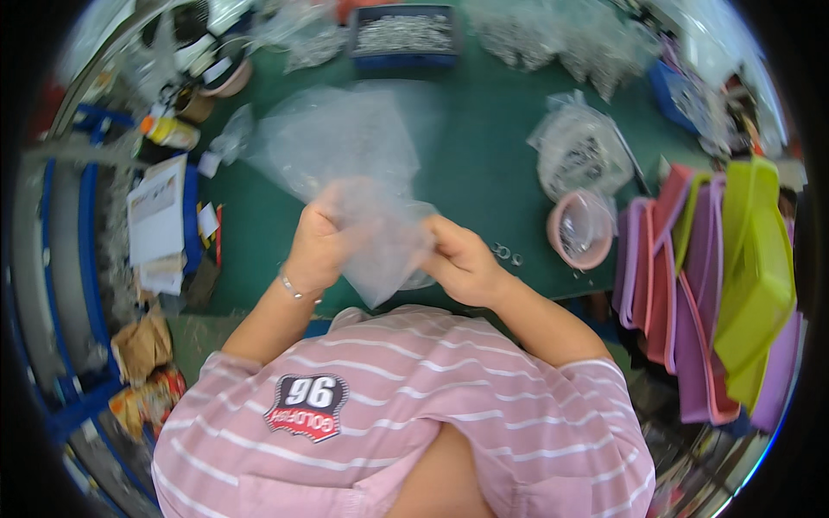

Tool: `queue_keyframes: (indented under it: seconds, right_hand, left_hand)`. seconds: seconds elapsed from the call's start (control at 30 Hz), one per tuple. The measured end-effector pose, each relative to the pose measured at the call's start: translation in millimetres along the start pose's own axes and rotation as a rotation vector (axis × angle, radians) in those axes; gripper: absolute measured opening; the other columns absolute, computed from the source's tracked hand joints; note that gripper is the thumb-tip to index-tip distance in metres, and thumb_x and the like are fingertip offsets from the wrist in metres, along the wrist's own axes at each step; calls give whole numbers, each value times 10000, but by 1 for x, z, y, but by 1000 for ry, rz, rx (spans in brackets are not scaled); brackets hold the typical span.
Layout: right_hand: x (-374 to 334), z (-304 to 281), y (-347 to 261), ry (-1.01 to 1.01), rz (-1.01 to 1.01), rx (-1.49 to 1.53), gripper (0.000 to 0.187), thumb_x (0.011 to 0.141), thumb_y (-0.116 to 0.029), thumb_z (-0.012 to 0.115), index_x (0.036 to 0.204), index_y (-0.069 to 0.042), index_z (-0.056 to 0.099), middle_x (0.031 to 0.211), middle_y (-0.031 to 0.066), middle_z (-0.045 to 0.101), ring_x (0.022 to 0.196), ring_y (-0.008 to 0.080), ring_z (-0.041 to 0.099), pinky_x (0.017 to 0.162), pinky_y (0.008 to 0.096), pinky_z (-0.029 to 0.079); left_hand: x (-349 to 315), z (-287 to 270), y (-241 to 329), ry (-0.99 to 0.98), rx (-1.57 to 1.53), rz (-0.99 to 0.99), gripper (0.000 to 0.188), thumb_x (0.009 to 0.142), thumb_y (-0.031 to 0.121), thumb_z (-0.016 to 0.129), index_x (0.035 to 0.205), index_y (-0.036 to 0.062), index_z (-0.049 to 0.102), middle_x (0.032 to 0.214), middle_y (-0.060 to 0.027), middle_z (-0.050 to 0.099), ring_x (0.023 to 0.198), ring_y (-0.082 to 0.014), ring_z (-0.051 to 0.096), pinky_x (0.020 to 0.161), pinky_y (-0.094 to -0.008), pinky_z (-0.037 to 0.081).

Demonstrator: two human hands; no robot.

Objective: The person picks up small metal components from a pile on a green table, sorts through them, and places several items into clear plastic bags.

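The work surface is a green mat-covered bench, crowded along its far edge with heaps of small metal parts in clear bags and a blue tray of similar parts. At the right edge stands a stack of coloured foam sheets in pink, purple and lime. A pink bowl holding small parts sits just beside that stack, with a filled clear bag behind it. A few loose metal rings lie on the mat between the bowl and the right hand. Papers lie at the left edge.

The clear plastic bag is held above the near edge of the bench, in front of the person's chest. The left hand grips its left side, fingers closed on the film. The right hand pinches its right side, fingers closed together on the film. A further pile of empty clear bags lies on the mat directly behind, partly overlapped in view.

Risks, as judged from this position:
- The film is thin and slippery; a loose pinch on either side may let the bag slide out.
- Opposed pulling by both hands may stretch or tear the film.
- The right wrist is near the loose rings; a sweep could scatter them off the bench.
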State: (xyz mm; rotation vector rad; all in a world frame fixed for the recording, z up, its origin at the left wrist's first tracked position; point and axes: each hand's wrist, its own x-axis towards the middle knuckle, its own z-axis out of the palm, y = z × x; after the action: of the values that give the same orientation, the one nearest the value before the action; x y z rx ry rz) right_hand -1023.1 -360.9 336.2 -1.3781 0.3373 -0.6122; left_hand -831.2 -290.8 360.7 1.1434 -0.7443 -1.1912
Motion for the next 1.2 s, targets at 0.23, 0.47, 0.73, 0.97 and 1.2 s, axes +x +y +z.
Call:
queue_keyframes:
  seconds: [0.23, 0.47, 0.73, 0.97, 1.2]
  right_hand:
    - [-18, -135, 43, 465, 260, -1104, 450, 725, -128, 693, 1117, 27, 534, 1130, 203, 566, 1049, 335, 548, 899, 388, 431]
    - [5, -206, 35, 190, 1214, -1647, 618, 656, -530, 706, 1024, -38, 643, 1071, 162, 625, 1014, 319, 589, 833, 420, 460]
    - [-12, -242, 93, 317, 1011, -1723, 257, 809, -161, 474, 1004, -141, 641, 1046, 120, 635, 997, 291, 589, 872, 460, 405]
    - [52, -288, -7, 688, 242, -1373, 168, 814, -209, 564, 906, -68, 574, 865, 185, 629, 834, 375, 599, 693, 450, 470]
    - [58, -200, -60, 609, -137, -1183, 141, 809, -137, 599, 912, -46, 569, 774, 196, 618, 758, 382, 604, 633, 422, 474]
  left_hand:
    - [-10, -106, 15, 794, -176, 344, 106, 892, 119, 548, 963, 39, 550, 766, -21, 544, 623, -111, 501, 561, -258, 436]
    - [-53, -225, -125, 981, -170, -736, 497, 809, 240, 631, 1193, -11, 440, 1155, -153, 491, 1094, -251, 459, 899, -481, 377]
    - [-54, -208, -101, 1115, 317, -336, 636, 771, 164, 629, 1312, 32, 322, 1256, -89, 398, 1051, -191, 440, 873, -357, 335]
    - [-36, -181, -85, 1012, 309, -110, 566, 807, 83, 596, 1299, 13, 325, 1249, -107, 413, 1083, -197, 462, 930, -355, 362]
    - [-1, -111, -29, 747, 503, 464, 429, 839, -28, 519, 1244, -22, 377, 1187, -138, 475, 1046, -199, 497, 880, -303, 424]
